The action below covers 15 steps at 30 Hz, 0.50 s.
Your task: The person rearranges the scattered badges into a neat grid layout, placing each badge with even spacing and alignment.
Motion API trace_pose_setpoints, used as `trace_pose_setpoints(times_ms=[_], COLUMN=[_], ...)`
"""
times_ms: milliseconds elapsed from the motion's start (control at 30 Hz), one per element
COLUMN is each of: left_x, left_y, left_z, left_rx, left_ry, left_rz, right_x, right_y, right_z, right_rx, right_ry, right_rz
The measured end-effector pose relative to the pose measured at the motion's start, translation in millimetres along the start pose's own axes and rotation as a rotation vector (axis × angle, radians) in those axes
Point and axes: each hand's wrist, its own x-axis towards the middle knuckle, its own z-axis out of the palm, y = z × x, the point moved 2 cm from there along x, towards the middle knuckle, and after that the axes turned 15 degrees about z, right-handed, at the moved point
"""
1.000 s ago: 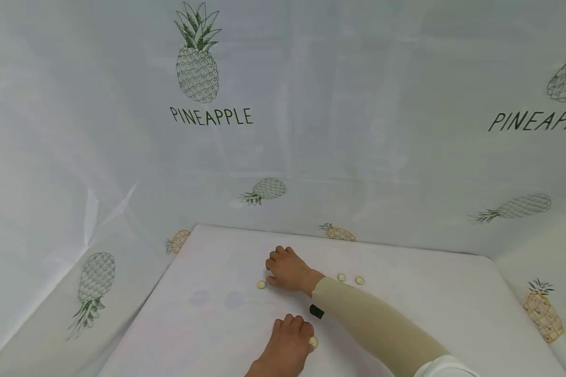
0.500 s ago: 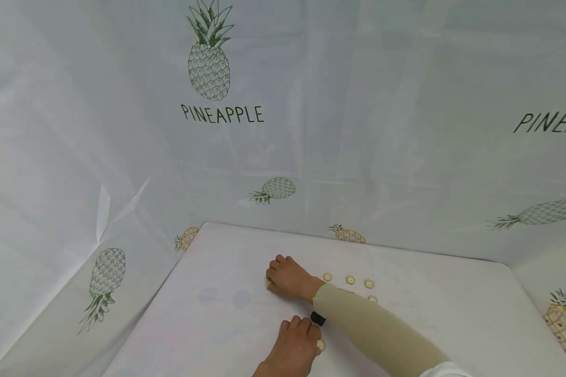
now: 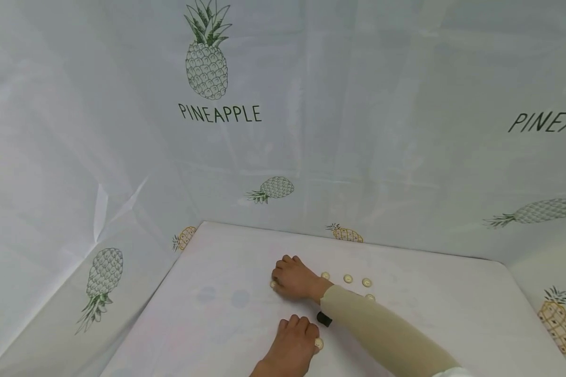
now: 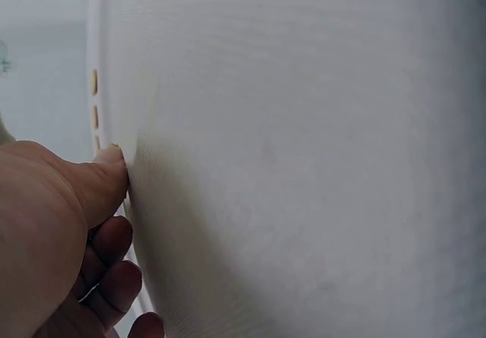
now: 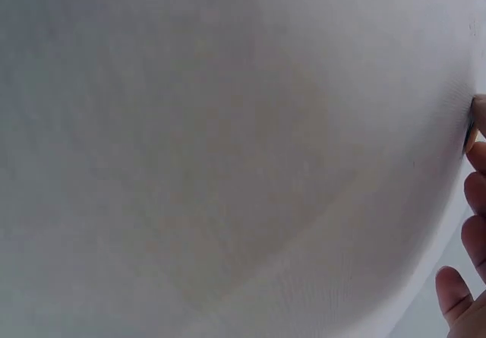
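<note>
In the head view my right hand [image 3: 294, 278] reaches across to the middle of the white table. Its thumb and forefinger pinch a small round cream disc [image 3: 273, 284], whose edge shows at the fingertips in the right wrist view. Nearer to me, my left hand [image 3: 290, 345] rests low over the table. A second marked cream disc [image 3: 318, 343] sticks out at its right side, pinched by thumb and finger. The left wrist view shows the left thumb [image 4: 106, 182] extended and the other fingers curled below it.
Several similar discs [image 3: 348, 278] lie on the white tabletop [image 3: 429, 309], just beyond the right forearm [image 3: 382, 327]. A small black object [image 3: 324, 319] shows below the right wrist. A pineapple-printed curtain [image 3: 358, 131] rises behind the table and along its sides.
The right hand has moved slightly toward me and now grips the disc that lay beside its thumb. More discs show past the forearm. The left hand stays nearly still; the view has shifted a little.
</note>
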Motion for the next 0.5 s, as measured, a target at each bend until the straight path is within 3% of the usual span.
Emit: trace_pose_setpoints(times_ms=[500], left_x=[0.5], left_y=[0.8], left_z=[-0.9], left_rx=[0.012], left_ry=[-0.003], left_rz=[-0.014], right_x=[4.9], right_y=[0.9], right_z=[8.9], right_rx=[0.074], right_ry=[0.009], right_rz=[0.081])
